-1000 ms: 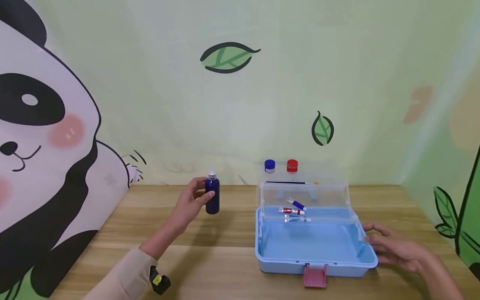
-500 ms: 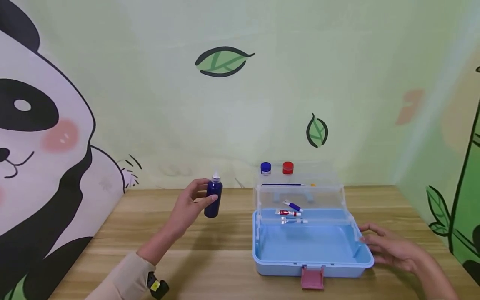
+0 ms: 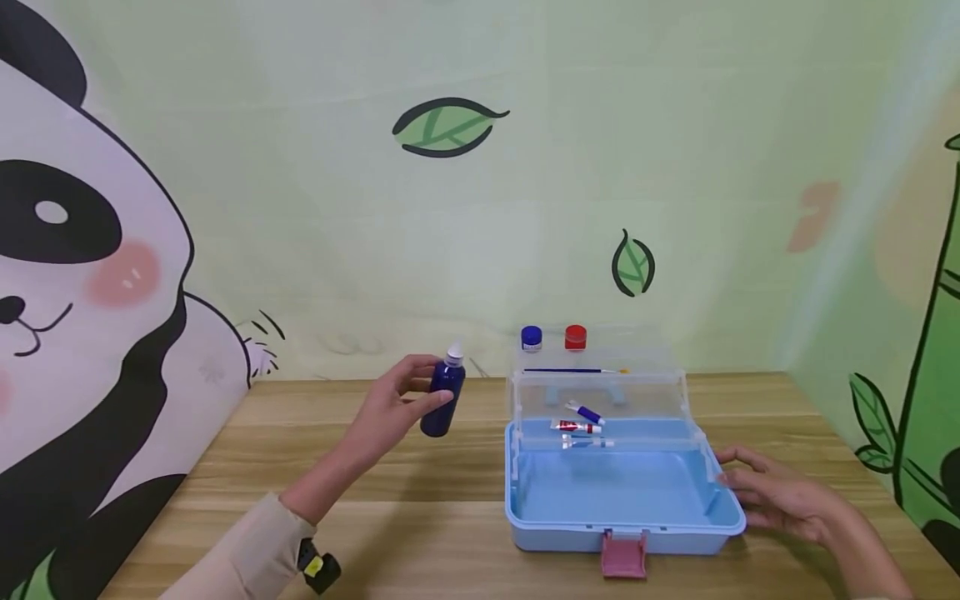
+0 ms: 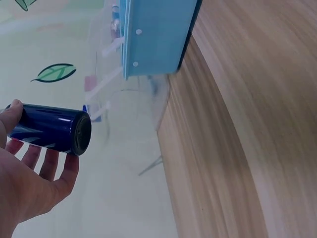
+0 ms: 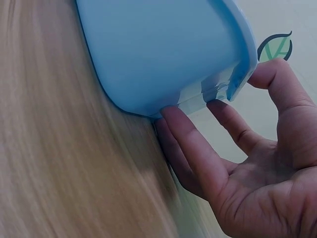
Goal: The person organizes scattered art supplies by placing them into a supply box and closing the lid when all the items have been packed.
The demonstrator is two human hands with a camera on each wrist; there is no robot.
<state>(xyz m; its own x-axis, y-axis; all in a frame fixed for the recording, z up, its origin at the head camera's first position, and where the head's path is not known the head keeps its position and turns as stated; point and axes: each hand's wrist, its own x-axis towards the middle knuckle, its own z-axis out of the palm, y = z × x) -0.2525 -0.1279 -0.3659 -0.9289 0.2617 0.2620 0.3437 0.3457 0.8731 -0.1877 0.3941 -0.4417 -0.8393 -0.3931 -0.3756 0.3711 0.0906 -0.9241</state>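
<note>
My left hand [image 3: 397, 404] holds a dark blue bottle [image 3: 443, 400] with a pale pointed cap, thumb across the front and fingers behind. The bottle is above the table, left of a light blue box [image 3: 615, 540], its top tipped a little to the right. In the left wrist view the bottle [image 4: 52, 129] shows its round base. My right hand [image 3: 780, 496] is at the right end of the box, fingers extended. The right wrist view shows the thumb at the rim and fingertips [image 5: 171, 114] against the side wall of the box [image 5: 158, 54].
The box stands open, its pink latch [image 3: 624, 556] hanging in front. Clear raised trays [image 3: 652, 396] hold a blue jar [image 3: 531, 338], a red jar [image 3: 575, 337], a paintbrush [image 3: 573, 370] and small paint tubes [image 3: 576, 426]. A printed wall backs the wooden table [image 3: 300, 467].
The left hand has moved right with the bottle, nearer the box, and the bottle has gone from upright to slightly tilted. The right hand stays at the box; the view has shifted slightly.
</note>
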